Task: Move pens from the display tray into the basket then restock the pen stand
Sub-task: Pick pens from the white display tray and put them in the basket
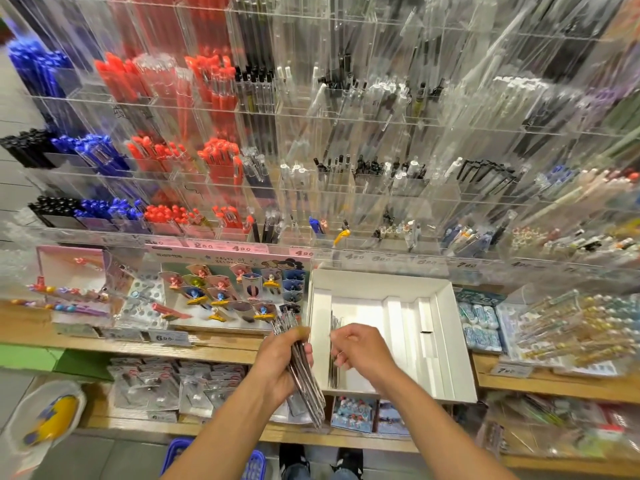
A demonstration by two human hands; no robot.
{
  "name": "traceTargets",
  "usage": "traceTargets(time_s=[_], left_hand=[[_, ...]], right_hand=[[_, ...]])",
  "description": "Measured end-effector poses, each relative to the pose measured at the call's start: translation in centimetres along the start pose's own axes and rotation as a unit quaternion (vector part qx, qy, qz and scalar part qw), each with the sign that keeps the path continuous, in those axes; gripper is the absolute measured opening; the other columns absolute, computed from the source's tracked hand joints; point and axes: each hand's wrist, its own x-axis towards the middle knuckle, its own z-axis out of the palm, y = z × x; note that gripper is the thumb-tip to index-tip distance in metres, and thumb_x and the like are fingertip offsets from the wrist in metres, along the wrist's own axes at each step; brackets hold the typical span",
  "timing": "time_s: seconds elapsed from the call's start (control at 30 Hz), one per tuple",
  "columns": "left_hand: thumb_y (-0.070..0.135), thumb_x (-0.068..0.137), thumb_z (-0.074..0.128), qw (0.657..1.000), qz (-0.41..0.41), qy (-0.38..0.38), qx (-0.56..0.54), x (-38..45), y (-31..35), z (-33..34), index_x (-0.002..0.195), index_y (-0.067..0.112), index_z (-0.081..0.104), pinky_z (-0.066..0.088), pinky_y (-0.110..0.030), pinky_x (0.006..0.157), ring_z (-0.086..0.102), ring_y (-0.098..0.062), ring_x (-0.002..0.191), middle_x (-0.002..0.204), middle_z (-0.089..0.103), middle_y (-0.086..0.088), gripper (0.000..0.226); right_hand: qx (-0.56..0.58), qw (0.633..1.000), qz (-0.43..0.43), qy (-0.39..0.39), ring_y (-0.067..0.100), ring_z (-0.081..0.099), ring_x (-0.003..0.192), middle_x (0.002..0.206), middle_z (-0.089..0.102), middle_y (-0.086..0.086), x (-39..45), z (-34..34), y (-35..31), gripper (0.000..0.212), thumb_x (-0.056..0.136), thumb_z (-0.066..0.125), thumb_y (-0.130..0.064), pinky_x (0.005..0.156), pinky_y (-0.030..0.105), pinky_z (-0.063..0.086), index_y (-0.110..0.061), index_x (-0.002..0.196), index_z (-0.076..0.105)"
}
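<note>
A bundle of clear-barrelled pens [304, 368] is gripped in the left hand [280, 362], the fingers curled round the middle of the bundle. The long axis of the bundle runs from upper left to lower right, its upper ends just beside the left wall of the white display tray [446, 327] and its lower ends hanging past the edge of the wooden shelf [207, 344].

The right hand [360, 351] is held over the left compartment of the tray, its fingers bent. A few thin pens [334, 355] are seen lying there, lengthwise along the compartment, pointing away from the person. They lie directly beneath and just left of the right fingertips; whether one is already pinched cannot be told from the blur. The other compartments of the tray appear bare, apart from a small dark mark on a divider.

The remaining pens are nearer the right hand than the left, which is already full. Their axis is roughly in line with the bundle, so a short carry leftward would be judged enough to add them to it.

The blue basket [254, 462] is seen on the floor, low between the forearms, well below both hands. The acrylic pen stand [346, 150] rises behind the tray.
</note>
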Motion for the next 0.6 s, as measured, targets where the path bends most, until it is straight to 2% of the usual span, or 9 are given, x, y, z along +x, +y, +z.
traceTargets(time_s=[0.1, 0.17, 0.23, 0.3, 0.37, 0.47, 0.6], left_hand=[[0.004, 0.091, 0.06, 0.999, -0.024, -0.014, -0.047, 0.2, -0.1, -0.8, 0.099, 0.0, 0.06, 0.051, -0.024, 0.043, 0.053, -0.014, 0.043, 0.058, 0.054, -0.007, 0.009], [0.006, 0.088, 0.063, 0.996, -0.039, -0.023, -0.073, 0.3, 0.0, -1.2, 0.094, 0.0, 0.062, 0.052, -0.024, 0.044, 0.055, -0.014, 0.043, 0.059, 0.055, -0.006, 0.008], [0.008, 0.08, 0.068, 0.994, -0.049, -0.03, -0.088, 0.3, 0.2, -1.4, 0.079, 0.001, 0.067, 0.052, -0.025, 0.045, 0.055, -0.015, 0.043, 0.06, 0.055, -0.006, 0.007], [0.01, 0.079, 0.069, 0.993, -0.05, -0.031, -0.1, 0.3, 0.3, -1.5, 0.069, 0.005, 0.069, 0.052, -0.025, 0.045, 0.055, -0.015, 0.044, 0.061, 0.055, -0.005, 0.011], [0.01, 0.089, 0.065, 0.993, -0.048, -0.02, -0.11, 0.4, 0.5, -1.7, 0.076, 0.007, 0.067, 0.052, -0.025, 0.045, 0.056, -0.015, 0.045, 0.062, 0.057, -0.005, 0.013], [0.012, 0.092, 0.063, 0.992, -0.047, -0.015, -0.112, 0.4, 0.7, -1.8, 0.083, 0.008, 0.066, 0.053, -0.026, 0.046, 0.057, -0.016, 0.047, 0.064, 0.058, -0.005, 0.011], [0.013, 0.092, 0.064, 0.993, -0.044, -0.019, -0.107, 0.4, 0.8, -1.7, 0.089, 0.009, 0.068, 0.052, -0.026, 0.047, 0.057, -0.016, 0.049, 0.064, 0.058, -0.006, 0.007]], right_hand=[[-0.118, 0.988, 0.073, 0.061, 0.019, 0.071, 0.067, 0.081, 0.071, 0.008, 3.8, -0.2, 2.3, 0.011, 0.088, 0.063, -0.015, 0.069, 0.033, 0.059, -0.01, 0.083, 0.071], [-0.209, 0.973, 0.083, 0.05, 0.028, 0.071, 0.074, 0.075, 0.067, 0.014, 5.4, 0.2, 3.3, 0.021, 0.089, 0.061, -0.017, 0.072, 0.036, 0.057, -0.001, 0.076, 0.068], [-0.295, 0.952, 0.077, 0.031, 0.024, 0.062, 0.058, 0.059, 0.053, 0.005, 6.4, 1.0, 3.9, 0.032, 0.091, 0.06, -0.021, 0.058, 0.029, 0.051, -0.008, 0.062, 0.054], [-0.349, 0.934, 0.067, 0.035, 0.015, 0.049, 0.049, 0.057, 0.047, -0.001, 7.2, 1.8, 4.2, 0.034, 0.091, 0.056, -0.018, 0.045, 0.022, 0.039, -0.013, 0.059, 0.046], [-0.378, 0.922, 0.066, 0.038, 0.012, 0.048, 0.052, 0.062, 0.05, -0.002, 7.6, 2.5, 4.4, 0.027, 0.089, 0.052, -0.012, 0.042, 0.021, 0.034, -0.015, 0.063, 0.045], [-0.379, 0.92, 0.086, 0.05, 0.011, 0.048, 0.054, 0.065, 0.05, -0.004, 7.6, 2.8, 4.5, 0.025, 0.087, 0.052, -0.012, 0.042, 0.021, 0.033, -0.018, 0.064, 0.044], [-0.319, 0.94, 0.095, 0.071, 0.018, 0.057, 0.06, 0.067, 0.055, -0.001, 6.4, 2.0, 2.8, 0.027, 0.091, 0.05, -0.024, 0.051, 0.026, 0.045, -0.013, 0.067, 0.049]])
